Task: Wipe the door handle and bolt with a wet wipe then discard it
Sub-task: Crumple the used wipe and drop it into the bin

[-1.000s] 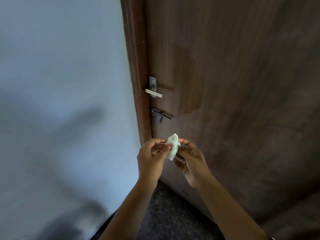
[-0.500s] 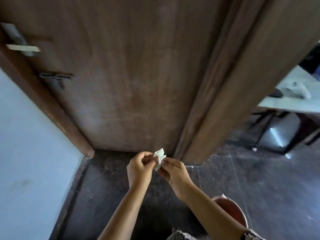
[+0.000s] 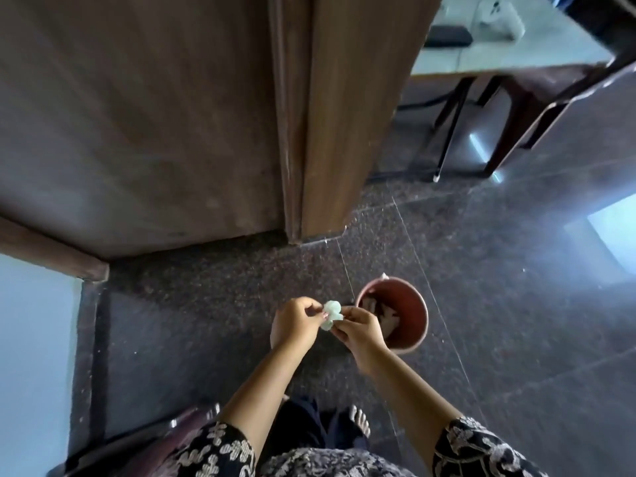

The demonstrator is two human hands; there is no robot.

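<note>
A small crumpled pale green wet wipe [image 3: 331,315] is pinched between my left hand [image 3: 295,325] and my right hand [image 3: 358,330], held low in front of me above the floor. Just right of my right hand stands a round red bin [image 3: 409,306] on the floor, with pale crumpled scraps inside. The wipe is left of the bin's rim, not over its opening. The brown wooden door [image 3: 144,108] fills the upper left. Its handle and bolt are out of view.
The door's edge and frame [image 3: 337,108] stand straight ahead. A pale wall [image 3: 31,356] runs down the left. A table [image 3: 499,53] with dark legs and a chair [image 3: 550,108] stand at the upper right. Dark speckled floor [image 3: 516,304] spreads around the bin. My feet show below.
The view has swung down and right from the door handle and bolt to the floor. The red bin has come fully into view. Both hands still pinch the wipe, which looks more bunched.
</note>
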